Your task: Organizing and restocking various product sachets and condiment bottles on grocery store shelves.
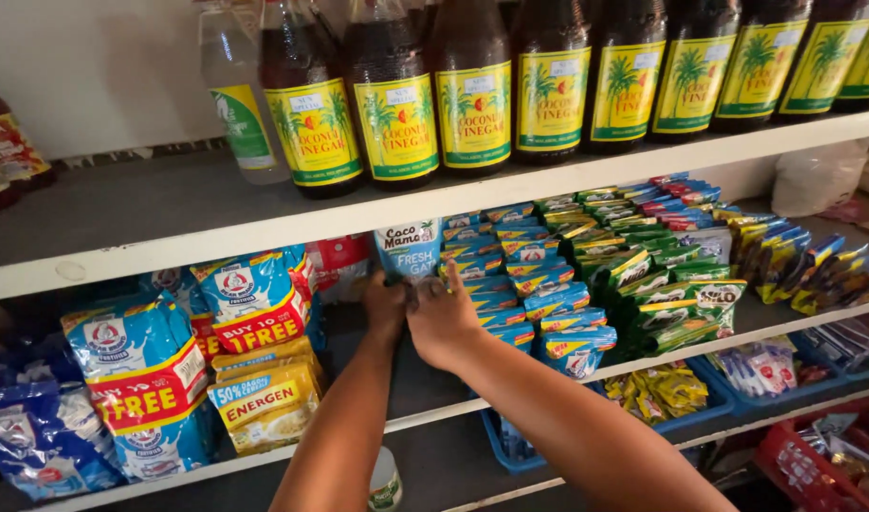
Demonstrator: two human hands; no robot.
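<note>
1. Two bare arms reach up from the bottom of the frame into the middle shelf (643,365) of a small shop's display. The left hand (385,305) and right hand (444,318) meet just in front of a white-and-blue carton (408,248).

2. The carton stands at the back of the shelf, directly beyond both hands and a little above them. It is upright, its long axis vertical and its printed face turned outward toward the camera. Its lower end is hidden behind the hands.

3. Both hands are curled narrow around something small and dark between them. What it is cannot be made out, and whether either hand touches the carton cannot be told.

4. The left hand sits slightly nearer the carton's base. The right hand lies just beside it, its back toward the camera.

5. To the right, rows of blue sachets (510,284) and green sachets (643,275) lie stacked and tilted. To the left stand blue-and-red pouches (249,299) and yellow packets (268,403).

6. On the shelf above stands a line of dark bottles with yellow labels (472,85).
</note>
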